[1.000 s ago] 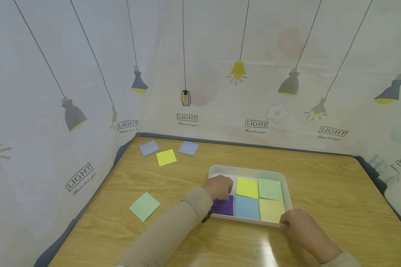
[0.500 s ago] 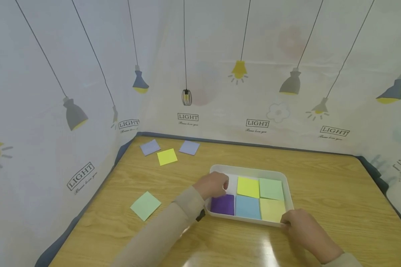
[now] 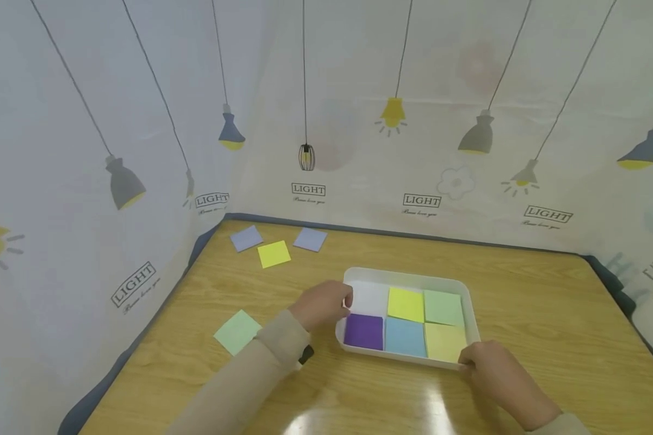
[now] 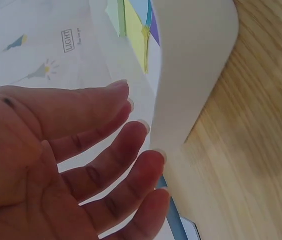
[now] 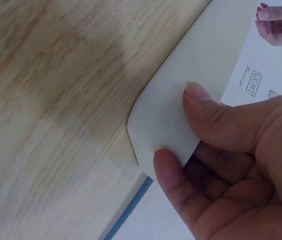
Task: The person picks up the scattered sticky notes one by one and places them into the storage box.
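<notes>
A white tray [image 3: 369,297] holds sticky note pads in two rows. Its near row has a purple pad [image 3: 363,331], a blue pad [image 3: 405,337] and a pale yellow pad [image 3: 445,342]. Behind them lie a bright yellow pad [image 3: 405,304] and a light green pad [image 3: 442,308]; the back left spot shows bare tray. My left hand [image 3: 322,305] is by the tray's left rim, fingers loosely bent and holding nothing, as the left wrist view shows. With thumb and finger, my right hand [image 3: 497,376] grips the tray's near right corner.
On the wooden table [image 3: 555,314], left of the tray, lie a light green pad [image 3: 233,331], partly behind the left sleeve, a yellow pad [image 3: 274,254] and two lavender pads, one at left [image 3: 246,238] and one at right [image 3: 310,239]. A lamp-print curtain [image 3: 354,145] borders the table.
My left hand has drawn left from over the purple pad to the tray's left rim, uncovering the pad and the bare spot behind it. The right hand stays on the corner.
</notes>
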Available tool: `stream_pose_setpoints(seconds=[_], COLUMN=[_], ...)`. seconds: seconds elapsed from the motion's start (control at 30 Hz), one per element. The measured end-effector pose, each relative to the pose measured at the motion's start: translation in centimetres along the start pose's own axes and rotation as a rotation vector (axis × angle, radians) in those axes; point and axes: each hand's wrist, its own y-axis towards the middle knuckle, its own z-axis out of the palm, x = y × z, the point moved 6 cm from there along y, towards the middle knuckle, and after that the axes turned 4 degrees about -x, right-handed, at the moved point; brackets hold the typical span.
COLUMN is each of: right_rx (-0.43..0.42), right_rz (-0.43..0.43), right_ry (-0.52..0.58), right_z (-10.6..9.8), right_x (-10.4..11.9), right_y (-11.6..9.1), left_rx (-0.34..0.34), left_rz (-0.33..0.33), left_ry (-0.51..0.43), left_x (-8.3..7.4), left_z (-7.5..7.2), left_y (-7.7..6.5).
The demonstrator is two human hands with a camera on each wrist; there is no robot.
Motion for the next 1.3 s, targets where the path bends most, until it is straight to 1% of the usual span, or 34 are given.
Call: stream_pose_setpoints(seconds=[0.17,0.3,0.4,0.57,0.73,1.0,1.2,1.3], right_rx=[-0.004,0.001,0.012,0.024,0.011,0.008,0.020,0.009], right_rz=[-0.005,-0.003,0.003,0.006,-0.004,-0.031,-0.020,-0.024], right_ry=[0.004,0.006,0.014,0.019,0.012,0.011,0.023,0.011], right_z=[0.0,0.0,0.1,0.2,0.0,0.1,0.2,0.2], right_x=[0.1,0.1,0.1,0.2,0.2,0.4,0.2,0.1], right_y=[-0.1,-0.1,0.0,0.0,0.0,-0.1,-0.1,0.0], left_rx=[0.010,-0.004,-0.021,-0.022,-0.035,-0.061,-0.075,-0.087], left_rz=[-0.035,-0.049,-0.052,-0.074,-0.105,-0.189,-0.228,-0.244], left_ry=[-0.033,-0.072,-0.099,-0.145,-0.147,-0.165,-0.181,-0.189], left_x=[0.6,1.6,2.6,4.3,6.1,8.7,10.7,11.9], left_z=[-0.7,-0.9,-0.9,-0.9,-0.9,-1.1,-1.3,-1.5], left_y=[-0.8,-1.4,-2.0,-3.1,-4.1,-6.0,-7.4,-8.1])
